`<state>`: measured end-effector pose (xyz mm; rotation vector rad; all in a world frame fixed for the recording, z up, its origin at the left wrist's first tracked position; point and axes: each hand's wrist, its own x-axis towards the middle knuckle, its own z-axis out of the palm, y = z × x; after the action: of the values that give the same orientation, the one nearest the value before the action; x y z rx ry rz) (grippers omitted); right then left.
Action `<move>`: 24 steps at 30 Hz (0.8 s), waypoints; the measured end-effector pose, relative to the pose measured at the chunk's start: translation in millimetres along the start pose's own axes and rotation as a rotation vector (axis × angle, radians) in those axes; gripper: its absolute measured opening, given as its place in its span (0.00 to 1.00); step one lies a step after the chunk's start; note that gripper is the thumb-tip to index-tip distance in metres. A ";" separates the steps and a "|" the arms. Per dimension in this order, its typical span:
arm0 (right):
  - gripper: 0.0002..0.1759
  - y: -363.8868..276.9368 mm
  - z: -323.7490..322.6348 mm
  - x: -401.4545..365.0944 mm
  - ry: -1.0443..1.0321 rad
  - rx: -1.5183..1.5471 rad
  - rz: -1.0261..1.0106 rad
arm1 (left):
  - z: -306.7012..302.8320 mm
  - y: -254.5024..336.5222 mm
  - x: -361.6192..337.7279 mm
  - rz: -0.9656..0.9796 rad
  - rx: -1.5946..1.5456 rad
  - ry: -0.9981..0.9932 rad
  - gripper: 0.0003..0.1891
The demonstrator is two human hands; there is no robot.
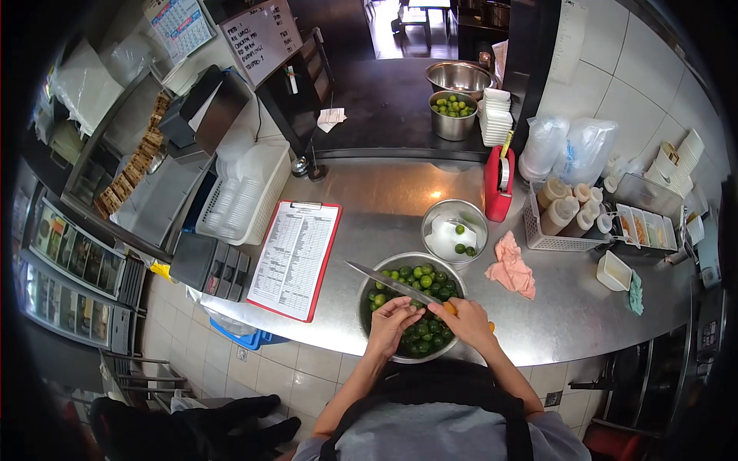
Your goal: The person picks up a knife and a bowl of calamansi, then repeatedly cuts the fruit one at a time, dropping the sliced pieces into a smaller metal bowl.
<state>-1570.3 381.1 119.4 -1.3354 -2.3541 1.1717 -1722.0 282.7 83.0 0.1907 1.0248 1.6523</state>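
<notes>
My right hand point(464, 321) is closed round the orange handle of a knife point(393, 284), whose long blade points up and left over a steel bowl point(364, 306) full of small green limes point(427, 276). Close beside the blade, my left hand point(393, 324) is pinched on what looks like one lime point(416, 303), mostly hidden by the fingers. Just behind stands a smaller steel bowl point(483, 244) with a white lining or object and a few limes point(460, 230) in it.
A red clipboard point(295, 257) lies left of the bowls. To the right are a pink cloth point(510, 265), a red tape dispenser point(498, 184) and a basket point(565, 240) of sauce bottles. A steel pot point(452, 127) of limes sits on the back ledge.
</notes>
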 end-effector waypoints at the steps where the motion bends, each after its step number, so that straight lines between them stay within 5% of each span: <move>1: 0.38 0.9 -0.3 -0.1 0.011 0.008 -0.001 | 1.1 1.7 -1.3 -0.021 0.006 0.007 0.07; 24: 0.36 12.7 0.2 3.6 0.162 -0.087 -0.325 | -6.7 2.8 0.1 0.019 0.047 -0.044 0.17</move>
<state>-1564.4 387.4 109.5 -0.9788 -2.4086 0.8435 -1728.0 279.3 80.9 0.2675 1.0319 1.6357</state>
